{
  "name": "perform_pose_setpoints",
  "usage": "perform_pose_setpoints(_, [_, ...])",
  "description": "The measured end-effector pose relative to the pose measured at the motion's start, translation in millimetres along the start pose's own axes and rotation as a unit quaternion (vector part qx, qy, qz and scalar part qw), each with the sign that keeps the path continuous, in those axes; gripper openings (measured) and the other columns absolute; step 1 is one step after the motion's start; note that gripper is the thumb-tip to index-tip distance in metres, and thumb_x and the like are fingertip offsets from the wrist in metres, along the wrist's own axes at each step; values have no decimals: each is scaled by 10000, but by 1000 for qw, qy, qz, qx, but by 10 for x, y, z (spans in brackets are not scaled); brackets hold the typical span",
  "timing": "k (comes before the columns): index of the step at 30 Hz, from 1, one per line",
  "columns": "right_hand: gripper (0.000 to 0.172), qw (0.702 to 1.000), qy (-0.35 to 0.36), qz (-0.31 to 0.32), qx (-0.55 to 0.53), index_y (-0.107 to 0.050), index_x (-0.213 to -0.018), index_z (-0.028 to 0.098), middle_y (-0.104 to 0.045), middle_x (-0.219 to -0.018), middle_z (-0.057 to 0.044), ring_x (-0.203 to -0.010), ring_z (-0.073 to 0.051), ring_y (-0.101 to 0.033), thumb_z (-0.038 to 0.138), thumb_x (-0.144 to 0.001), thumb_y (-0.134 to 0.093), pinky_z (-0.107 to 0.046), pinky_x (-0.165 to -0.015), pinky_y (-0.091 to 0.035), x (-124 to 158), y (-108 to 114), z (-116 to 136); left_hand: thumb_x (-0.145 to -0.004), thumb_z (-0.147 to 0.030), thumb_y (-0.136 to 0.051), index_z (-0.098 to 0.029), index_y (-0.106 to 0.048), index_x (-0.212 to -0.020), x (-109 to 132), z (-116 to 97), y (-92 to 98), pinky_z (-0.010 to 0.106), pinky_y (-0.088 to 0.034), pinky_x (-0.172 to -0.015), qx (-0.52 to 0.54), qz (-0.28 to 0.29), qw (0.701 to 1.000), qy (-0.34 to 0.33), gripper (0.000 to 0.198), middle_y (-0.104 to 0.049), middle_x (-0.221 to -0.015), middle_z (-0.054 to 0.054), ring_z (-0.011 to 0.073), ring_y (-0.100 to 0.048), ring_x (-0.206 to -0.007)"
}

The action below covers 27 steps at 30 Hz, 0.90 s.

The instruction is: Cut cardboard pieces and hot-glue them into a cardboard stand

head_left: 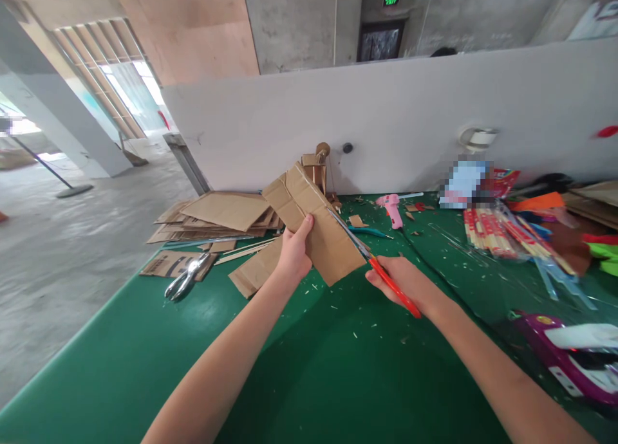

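Green counter (pixel 338 379), cardboard sheets (pixel 224 211) piled far left: left hand (pixel 293 254) grip clamps a cardboard piece (pixel 318 231); right hand (pixel 410 280) grip grasps scissors (pixel 371 261), blades along its right edge.

A: Where does the card (pixel 313 228) sit?
B: Centre of the frame, between left hand (pixel 293 254) and right hand (pixel 400 280), scissors (pixel 371 260) at its right edge.
A: And around it?
B: Stack (pixel 217 215) at left centre, pliers (pixel 186 277) before it; glue gun (pixel 392 207) right of centre, sticks (pixel 497 231) farther right, wall (pixel 386 109) behind.

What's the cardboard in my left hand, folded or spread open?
Spread open: the cardboard is one flat sheet with visible creases, pinched by the left hand while the scissors meet its right edge.
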State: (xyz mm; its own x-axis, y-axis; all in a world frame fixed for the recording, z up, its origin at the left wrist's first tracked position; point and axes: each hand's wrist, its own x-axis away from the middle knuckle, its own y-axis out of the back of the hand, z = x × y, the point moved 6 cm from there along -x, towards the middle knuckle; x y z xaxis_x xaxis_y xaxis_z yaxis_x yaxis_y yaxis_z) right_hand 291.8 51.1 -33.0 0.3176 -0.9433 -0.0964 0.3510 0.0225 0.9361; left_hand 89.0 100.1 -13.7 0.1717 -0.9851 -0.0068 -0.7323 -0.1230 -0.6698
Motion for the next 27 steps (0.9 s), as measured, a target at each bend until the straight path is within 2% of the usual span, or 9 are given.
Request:
perform_pose_setpoints(4, [393, 1000, 5, -2, -28, -478, -725, 211, -617, -672, -57, -605, -207, -606, 547, -902, -378, -279, -586, -376, 5, -20, -30, -644, -280, -804, -217, -656, -904, 39, -2, -42, 379, -494, -943, 2, -5, 1000, 0, 305, -732, -929, 26, 211, -678, -931])
perform_pose_setpoints(8, [409, 995, 27, -5, -92, -542, -862, 206, -642, -732, -64, -643, -209, -620, 581, -891, -380, -271, -566, -397, -4, -50, -42, -648, -285, -802, -226, -658, -895, 60, 38, -36, 390, -498, -939, 11, -26, 1000, 10, 292, -732, -931, 16, 214, -676, -934])
perform_pose_setpoints(10, [433, 993, 35, -5, -114, -547, -892, 203, -641, -729, -60, -645, -210, -620, 596, -888, -365, -272, -563, -405, -11, -61, -41, -642, -296, -806, -211, -668, -900, 74, 56, -57, 395, -505, -923, 1, -10, 1000, 1, 306, -731, -944, 33, 226, -675, -937])
perform_pose_setpoints(15, [448, 993, 9, -23, -116, -542, -805, 204, -605, -664, -45, -600, -208, -602, 604, -874, -353, -264, -531, -380, -20, -39, -37, -631, -318, -812, -174, -687, -933, 124, 89, -143, 382, -511, -900, -28, 54, 998, -33, 357, -715, -1037, 78, 248, -656, -992])
perform_pose_setpoints(20, [430, 994, -1, -49, -93, -502, -680, 208, -573, -613, -48, -582, -202, -585, 571, -870, -372, -264, -533, -352, -12, 19, 20, -646, -310, -804, -180, -691, -940, 154, 98, -149, 380, -505, -902, -19, 59, 998, -30, 341, -719, -1028, 70, 239, -661, -974])
perform_pose_setpoints(27, [437, 995, -7, -54, -77, -464, -612, 216, -536, -538, -38, -522, -190, -555, 551, -875, -369, -265, -504, -314, -2, 57, 48, -649, -330, -801, -179, -687, -938, 181, 152, -137, 391, -478, -938, -3, 54, 998, -20, 345, -719, -1027, 67, 247, -648, -1012])
